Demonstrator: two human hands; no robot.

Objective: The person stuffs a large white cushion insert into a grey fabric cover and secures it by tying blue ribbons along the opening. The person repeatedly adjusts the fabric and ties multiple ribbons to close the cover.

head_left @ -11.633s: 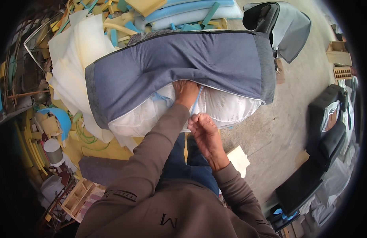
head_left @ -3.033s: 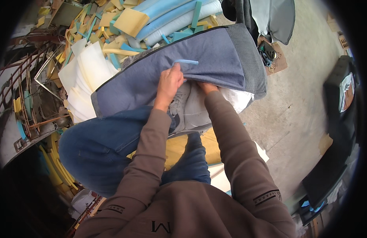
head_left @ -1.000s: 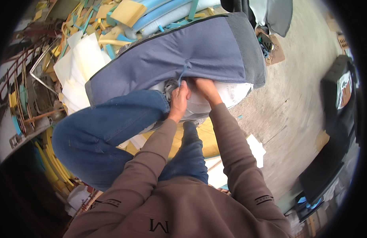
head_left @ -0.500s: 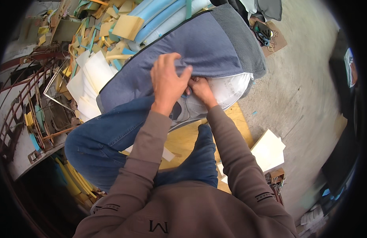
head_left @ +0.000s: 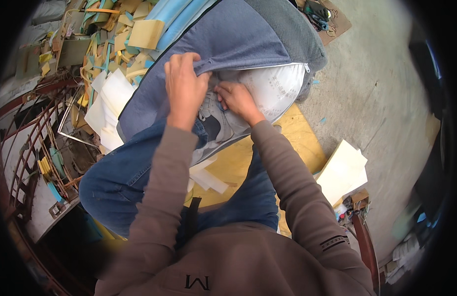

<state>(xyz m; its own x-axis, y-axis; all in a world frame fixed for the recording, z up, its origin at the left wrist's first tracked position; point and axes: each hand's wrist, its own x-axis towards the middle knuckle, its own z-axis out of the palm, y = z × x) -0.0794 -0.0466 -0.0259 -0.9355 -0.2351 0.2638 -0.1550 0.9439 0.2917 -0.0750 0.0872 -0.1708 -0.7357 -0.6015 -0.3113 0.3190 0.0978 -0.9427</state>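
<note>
A large cushion cover (head_left: 228, 37), blue-grey with a darker grey end panel, lies in front of me with its zipped side gaping. My left hand (head_left: 185, 89) pinches the edge of the opening and lifts the fabric. Through the gap shows a white printed inner lining (head_left: 273, 86). Against that lining, inside the opening, my right hand (head_left: 238, 101) has its fingers curled together; whatever they grip is hidden. The zipper pull (head_left: 307, 68) hangs at the right end of the opening. My grey sneaker (head_left: 211, 116) presses on the lining below my left hand.
Foam offcuts (head_left: 122, 44) heap up at the far left, beside blue rolls (head_left: 176, 22). White sheets (head_left: 115, 96) lie left of the cover. Under my legs is a yellow board (head_left: 297, 140), with pale foam sheets (head_left: 342, 170) at its right. A rusty metal frame (head_left: 33, 116) stands at left.
My left hand has moved left and now holds the cover edge up. The opening gapes wider, exposing more lining and my sneaker. My right hand has shifted slightly left, apart from the left.
</note>
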